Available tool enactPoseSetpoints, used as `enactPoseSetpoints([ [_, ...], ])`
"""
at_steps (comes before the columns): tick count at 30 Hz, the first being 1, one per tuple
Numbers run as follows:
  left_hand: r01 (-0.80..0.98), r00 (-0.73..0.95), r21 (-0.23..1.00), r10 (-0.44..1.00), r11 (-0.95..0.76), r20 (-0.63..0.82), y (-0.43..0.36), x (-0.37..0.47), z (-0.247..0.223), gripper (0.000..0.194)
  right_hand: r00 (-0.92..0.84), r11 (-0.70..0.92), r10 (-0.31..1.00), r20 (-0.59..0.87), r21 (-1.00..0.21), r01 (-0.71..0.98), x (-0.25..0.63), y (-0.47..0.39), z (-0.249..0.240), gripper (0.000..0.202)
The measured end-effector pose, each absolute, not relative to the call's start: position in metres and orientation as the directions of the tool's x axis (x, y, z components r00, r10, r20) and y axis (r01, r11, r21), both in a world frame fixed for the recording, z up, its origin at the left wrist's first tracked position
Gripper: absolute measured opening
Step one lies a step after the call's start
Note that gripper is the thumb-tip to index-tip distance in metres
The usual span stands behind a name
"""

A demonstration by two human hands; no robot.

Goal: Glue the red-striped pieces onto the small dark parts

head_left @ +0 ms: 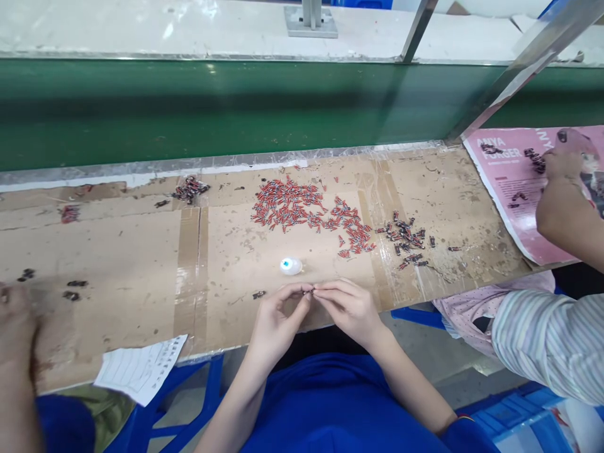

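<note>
My left hand and my right hand meet at the table's near edge, thumbs and forefingers pinched on a small dark part between them. Its details are too small to tell. Just left of my left hand lies a small black piece. Beyond my hands stands a small white bottle with a blue tip. Farther back spreads a large pile of small red parts, trailing off to the right. Dark and red pieces are scattered to the right of that pile.
A dark cluster and red parts lie back left. A person's hand rests far left near black pieces. Another person's arm reaches over a pink sheet at right. Paper overhangs the front edge.
</note>
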State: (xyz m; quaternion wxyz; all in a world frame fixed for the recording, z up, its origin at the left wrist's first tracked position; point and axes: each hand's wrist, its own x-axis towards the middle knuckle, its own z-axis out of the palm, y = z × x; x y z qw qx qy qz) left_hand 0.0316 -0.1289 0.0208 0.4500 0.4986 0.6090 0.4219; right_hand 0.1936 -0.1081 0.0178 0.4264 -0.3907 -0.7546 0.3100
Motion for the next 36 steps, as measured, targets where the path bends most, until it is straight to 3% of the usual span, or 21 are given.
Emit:
enactPoseSetpoints([
  [2, 0.203, -0.091, 0.965, 0.985, 0.164, -0.148, -0.13, 0.035, 0.021, 0.018, -0.21, 0.231, 0.96, 0.188, -0.951, 0.207, 0.193, -0.11, 0.016, 0.008],
  [5, 0.204, -0.082, 0.966, 0.986, 0.158, -0.144, -0.132, 0.038, 0.022, 0.016, -0.135, -0.165, 0.977, -0.166, -0.986, 0.018, 0.192, -0.112, 0.015, 0.019],
  [8, 0.219, -0.075, 0.967, 0.99, 0.133, -0.12, -0.134, 0.041, 0.02, 0.016, -0.13, -0.288, 0.952, -0.277, -0.955, -0.073, 0.193, -0.113, 0.016, 0.027],
  [13, 0.255, -0.021, 0.964, 0.998, 0.069, -0.065, -0.133, 0.05, 0.015, 0.018, -0.057, -0.251, 0.967, -0.248, -0.967, -0.052, 0.197, -0.115, 0.018, 0.021],
  [16, 0.311, 0.089, 0.95, 0.996, -0.003, -0.026, -0.138, 0.054, 0.02, 0.04, 0.03, -0.2, 0.98, -0.199, -0.979, 0.029, 0.215, -0.11, 0.016, 0.021],
  [18, 0.374, 0.191, 0.922, 0.981, -0.095, 0.023, -0.143, 0.048, 0.025, 0.048, 0.174, -0.14, 0.978, -0.118, -0.983, 0.118, 0.235, -0.101, 0.014, 0.023],
  [22, 0.564, 0.218, 0.762, 0.947, -0.318, 0.234, -0.154, 0.014, 0.03, 0.029, 0.462, -0.05, 0.868, 0.181, -0.895, 0.444, 0.274, -0.079, 0.018, 0.031],
  [24, 0.702, 0.148, 0.643, 0.947, -0.304, 0.286, -0.155, -0.01, 0.026, 0.036, 0.409, 0.021, 0.84, 0.356, -0.775, 0.631, 0.278, -0.071, 0.022, 0.035],
  [26, 0.804, 0.11, 0.535, 0.95, -0.257, 0.291, -0.153, -0.03, 0.018, 0.044, 0.239, 0.149, 0.874, 0.424, -0.701, 0.698, 0.264, -0.068, 0.025, 0.033],
  [28, 0.854, 0.085, 0.469, 0.949, -0.227, 0.305, -0.149, -0.041, 0.01, 0.049, 0.011, 0.289, 0.924, 0.383, -0.716, 0.635, 0.239, -0.068, 0.024, 0.031],
  [31, 0.866, 0.105, 0.445, 0.953, -0.227, 0.283, -0.146, -0.044, -0.001, 0.056, -0.279, 0.421, 0.906, 0.317, -0.739, 0.526, 0.194, -0.068, 0.014, 0.046],
  [33, 0.865, 0.138, 0.441, 0.958, -0.24, 0.252, -0.145, -0.042, -0.004, 0.057, -0.378, 0.441, 0.884, 0.274, -0.755, 0.486, 0.172, -0.066, 0.005, 0.056],
  [36, 0.861, 0.114, 0.455, 0.958, -0.227, 0.262, -0.145, -0.038, -0.005, 0.047, -0.436, 0.412, 0.875, 0.208, -0.793, 0.449, 0.157, -0.061, -0.004, 0.042],
])
